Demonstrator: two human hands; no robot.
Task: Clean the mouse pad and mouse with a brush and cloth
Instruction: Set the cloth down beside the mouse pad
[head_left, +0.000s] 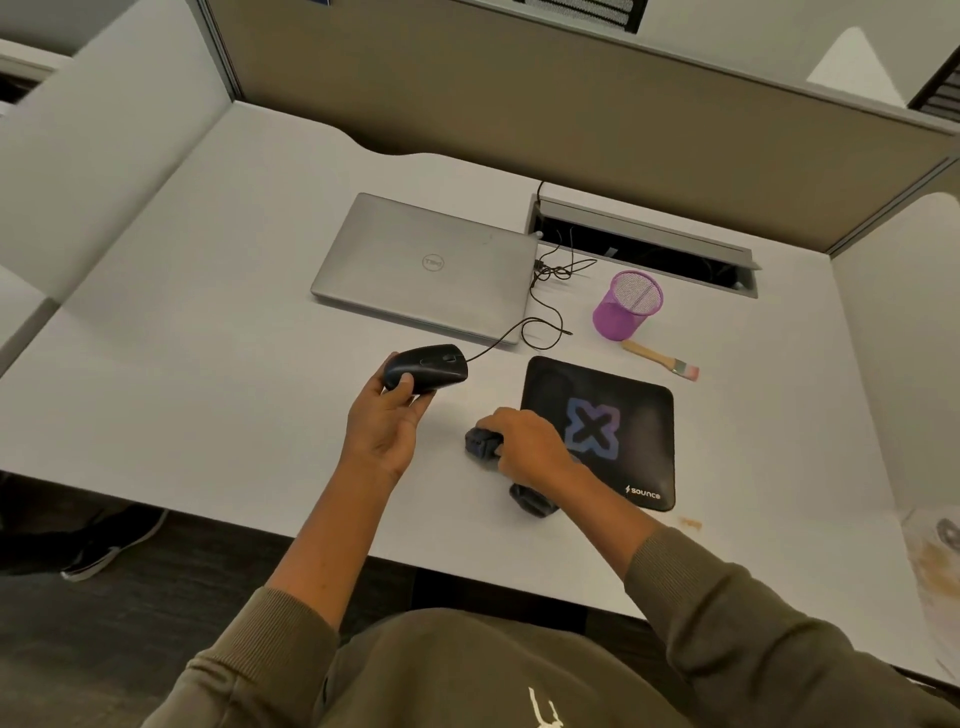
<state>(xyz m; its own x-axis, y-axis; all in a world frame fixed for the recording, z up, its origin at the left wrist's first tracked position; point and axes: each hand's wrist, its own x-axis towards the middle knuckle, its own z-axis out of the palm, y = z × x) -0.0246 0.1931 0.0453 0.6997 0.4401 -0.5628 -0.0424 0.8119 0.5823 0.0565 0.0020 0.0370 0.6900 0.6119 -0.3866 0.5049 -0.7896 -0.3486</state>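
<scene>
My left hand (387, 426) holds a black wired mouse (428, 366) lifted just above the white desk, thumb curled over its rear end. My right hand (527, 444) grips a dark bunched cloth (483, 441) against the desk, just left of the mouse pad; another part of the cloth (532, 501) shows under my wrist. The black mouse pad (628, 415) with a purple X lies flat to the right. A wooden-handled brush (660, 358) lies on the desk beyond the pad's far right corner.
A shut silver laptop (423, 265) lies behind the mouse, with the mouse cable (543, 322) looping beside it. A purple mesh pen cup (626, 306) stands near the brush. An open cable tray (644, 249) sits at the back. Partition walls (467, 93) enclose the desk.
</scene>
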